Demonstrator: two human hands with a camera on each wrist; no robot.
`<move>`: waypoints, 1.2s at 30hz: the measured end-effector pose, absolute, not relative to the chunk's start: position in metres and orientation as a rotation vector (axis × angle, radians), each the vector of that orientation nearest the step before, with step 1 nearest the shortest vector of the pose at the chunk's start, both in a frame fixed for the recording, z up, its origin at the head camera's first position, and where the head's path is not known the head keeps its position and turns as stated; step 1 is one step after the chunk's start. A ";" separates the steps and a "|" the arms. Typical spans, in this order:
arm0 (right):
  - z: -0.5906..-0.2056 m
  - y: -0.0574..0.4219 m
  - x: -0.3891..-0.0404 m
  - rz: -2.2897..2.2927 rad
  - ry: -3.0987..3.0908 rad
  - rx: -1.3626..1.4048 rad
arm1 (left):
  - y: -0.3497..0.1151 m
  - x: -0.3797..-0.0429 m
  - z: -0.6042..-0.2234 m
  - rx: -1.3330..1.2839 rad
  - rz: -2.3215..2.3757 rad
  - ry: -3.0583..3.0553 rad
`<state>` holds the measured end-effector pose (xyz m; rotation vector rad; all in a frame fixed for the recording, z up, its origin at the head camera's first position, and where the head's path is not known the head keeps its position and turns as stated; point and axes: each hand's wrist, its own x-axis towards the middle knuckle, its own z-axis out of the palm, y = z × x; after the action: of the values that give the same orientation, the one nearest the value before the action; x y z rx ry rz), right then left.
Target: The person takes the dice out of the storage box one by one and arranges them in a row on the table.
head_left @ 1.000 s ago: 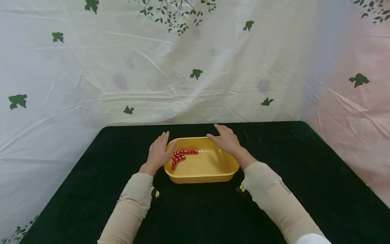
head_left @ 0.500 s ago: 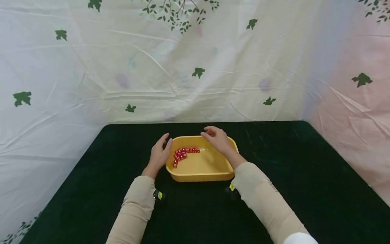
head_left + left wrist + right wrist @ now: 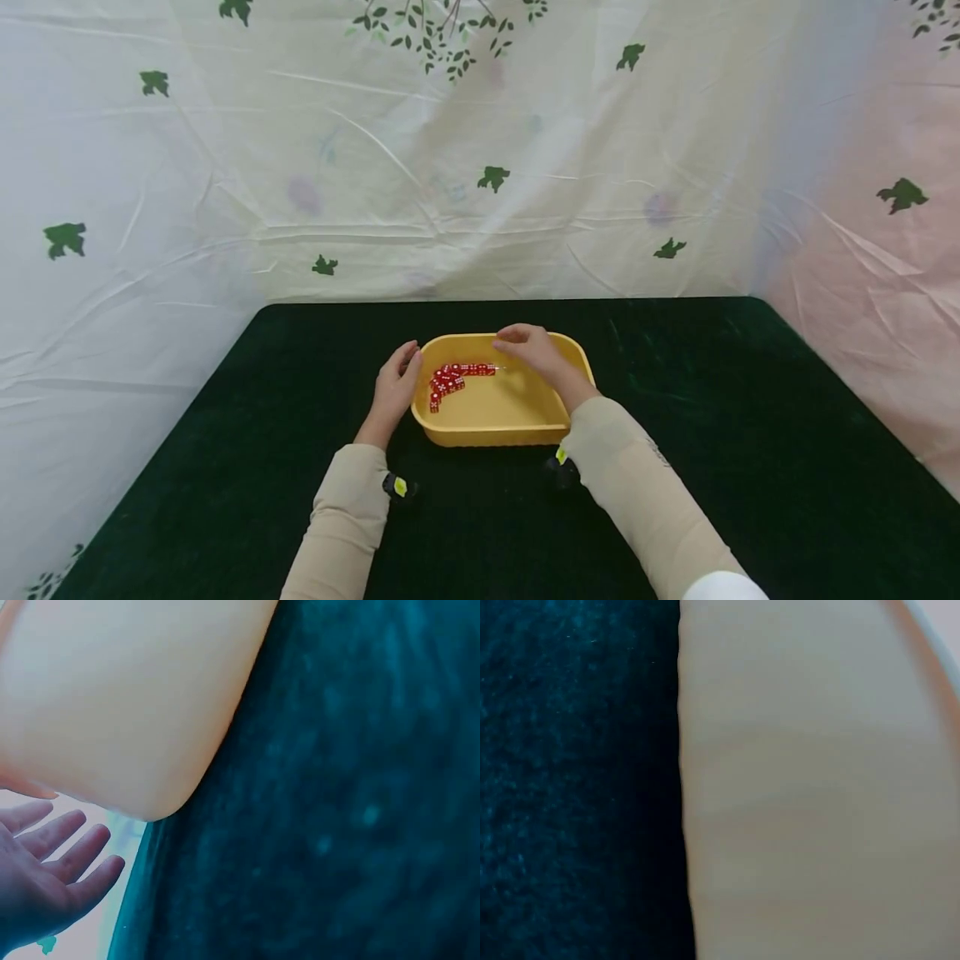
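A yellow plastic basin (image 3: 491,437) stands on the dark green cloth, with several red dice (image 3: 448,382) lying in its left part. My left hand (image 3: 392,387) is beside the basin's left end, fingertips right at the rim. In the left wrist view the fingers of that left hand (image 3: 60,870) are extended and spread near the basin's wall (image 3: 127,697). Over the right part of the basin reaches my right hand (image 3: 534,350), fingers loosely bent near the far rim, with nothing seen in them. The right wrist view shows the basin's side (image 3: 817,787) but no hand.
The dark green cloth (image 3: 480,525) covers the table around the basin. Behind it hangs a pale curtain (image 3: 405,183) printed with green leaves, turning pink at the right.
My right hand has moved left and slightly down over the basin, its fingers drawing closer together. The left hand has dropped a little at the basin's left end. The dice keep their arrangement.
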<state>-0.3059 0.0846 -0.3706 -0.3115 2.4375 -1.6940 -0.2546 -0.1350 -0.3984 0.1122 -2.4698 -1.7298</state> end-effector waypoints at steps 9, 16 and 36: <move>-0.377 0.078 -0.309 -1.715 2.299 -0.189 | -0.138 -0.257 -0.404 0.195 -1.911 -2.332; -0.378 0.076 -0.310 -1.599 2.320 -0.194 | -0.141 -0.257 -0.407 0.266 -2.036 -2.296; -0.391 0.068 -0.300 -1.402 2.461 -0.155 | -0.154 -0.249 -0.413 0.286 -2.232 -2.282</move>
<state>-0.3003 0.0678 -0.3906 -0.1547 2.4610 -1.4018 -0.2490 -0.1539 -0.4131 0.2861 -2.2823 -2.2318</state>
